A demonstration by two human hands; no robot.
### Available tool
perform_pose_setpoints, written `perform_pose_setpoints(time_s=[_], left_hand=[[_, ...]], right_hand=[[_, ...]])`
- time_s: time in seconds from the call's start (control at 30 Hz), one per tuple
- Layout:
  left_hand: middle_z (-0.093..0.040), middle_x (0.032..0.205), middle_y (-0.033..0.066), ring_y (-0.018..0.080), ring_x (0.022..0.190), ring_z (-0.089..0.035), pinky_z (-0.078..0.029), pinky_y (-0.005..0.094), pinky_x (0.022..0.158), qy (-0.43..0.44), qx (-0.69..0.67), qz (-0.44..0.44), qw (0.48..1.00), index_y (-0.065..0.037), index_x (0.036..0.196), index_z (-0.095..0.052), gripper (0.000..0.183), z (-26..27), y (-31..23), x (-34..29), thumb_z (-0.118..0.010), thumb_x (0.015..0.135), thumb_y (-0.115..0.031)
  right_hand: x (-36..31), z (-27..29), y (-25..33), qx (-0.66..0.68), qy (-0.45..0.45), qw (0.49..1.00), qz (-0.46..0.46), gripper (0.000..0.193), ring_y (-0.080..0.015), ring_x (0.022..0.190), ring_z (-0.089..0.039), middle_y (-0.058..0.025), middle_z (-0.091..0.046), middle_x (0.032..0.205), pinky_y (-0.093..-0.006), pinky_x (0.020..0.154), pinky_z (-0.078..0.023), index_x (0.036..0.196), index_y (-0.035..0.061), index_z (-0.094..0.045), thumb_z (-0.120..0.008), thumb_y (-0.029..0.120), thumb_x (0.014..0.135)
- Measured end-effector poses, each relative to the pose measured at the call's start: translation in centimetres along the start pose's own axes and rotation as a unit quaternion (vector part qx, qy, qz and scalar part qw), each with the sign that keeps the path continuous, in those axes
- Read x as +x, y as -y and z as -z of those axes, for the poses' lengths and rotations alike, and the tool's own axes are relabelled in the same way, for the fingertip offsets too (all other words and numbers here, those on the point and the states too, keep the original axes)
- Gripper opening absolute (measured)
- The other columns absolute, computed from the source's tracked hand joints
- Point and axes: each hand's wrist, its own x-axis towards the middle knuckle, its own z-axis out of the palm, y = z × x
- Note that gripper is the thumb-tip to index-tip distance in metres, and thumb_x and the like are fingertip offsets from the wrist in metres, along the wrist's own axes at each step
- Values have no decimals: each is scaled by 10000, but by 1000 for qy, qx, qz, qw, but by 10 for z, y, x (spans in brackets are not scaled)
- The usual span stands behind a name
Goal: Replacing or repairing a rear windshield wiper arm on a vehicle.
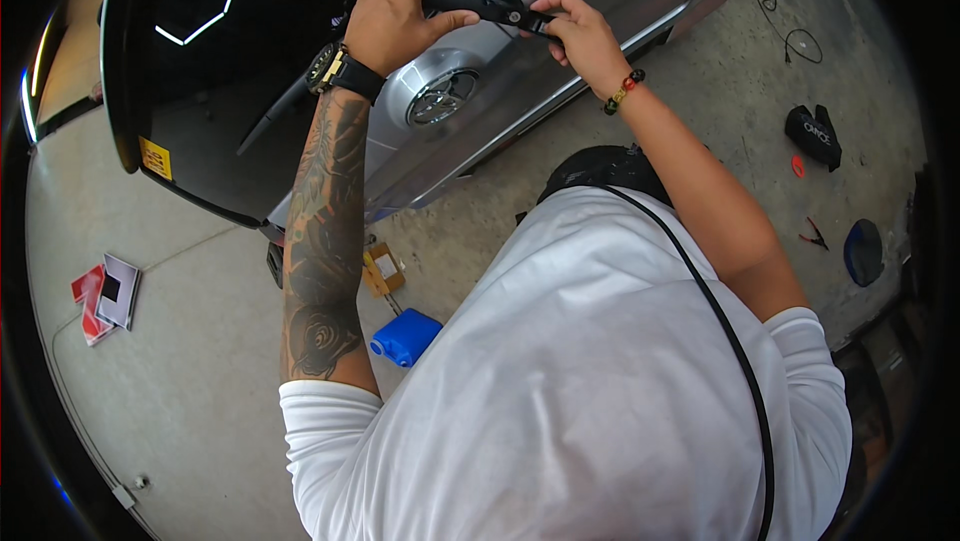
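Observation:
Both hands are raised over the silver back of a car. A long black jointed piece (478, 7) with a round metal bolt stretches between them; its exact kind is unclear. My left hand (393, 19), with a watch at its wrist, grips the thicker end, thumb along the underside. At the thinner end, the fingers of my right hand (582, 39) pinch the piece. Below it sits the car's round emblem (443, 98) on the silver panel (415, 156). Left of my left wrist, a black wiper blade (272, 118) lies across the dark rear window (195, 71).
A blue jug (406, 337) and a small brown box (382, 269) stand on the concrete floor. Red and white flat boxes (105, 298) lie at left. To the right are a black pouch (813, 137), red-handled pliers (815, 233) and a loose black cable (768, 1).

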Motion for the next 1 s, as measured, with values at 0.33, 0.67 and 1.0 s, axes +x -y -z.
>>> perform_pose_setpoints(time_s=[0.33,0.67,1.0], left_hand=[[-562,872,73,274,848,-580,-492,401,724,24,11,-5,1000,-77,1013,-654,566,12,-11,7,-836,749,-543],[-542,933,145,358,904,-566,-464,449,775,29,-33,55,998,-67,957,-603,491,26,-26,9,-881,709,-386],[-537,922,135,347,898,-560,-461,447,760,23,-41,53,997,-72,949,-603,483,23,-23,6,-880,712,-389]], right_hand=[[5,-3,2,-130,-34,990,40,265,-213,730,-685,-119,-763,903,-346,688,-516,1120,30,-634,-517,107,895],[-11,-28,1,-250,-134,949,138,240,-391,859,-685,-189,-706,844,-473,792,-520,1126,31,-577,-561,140,914],[-16,-6,12,-23,15,1000,11,408,-121,786,-646,-89,-725,1016,-271,716,-528,1248,33,-559,-724,165,898]])
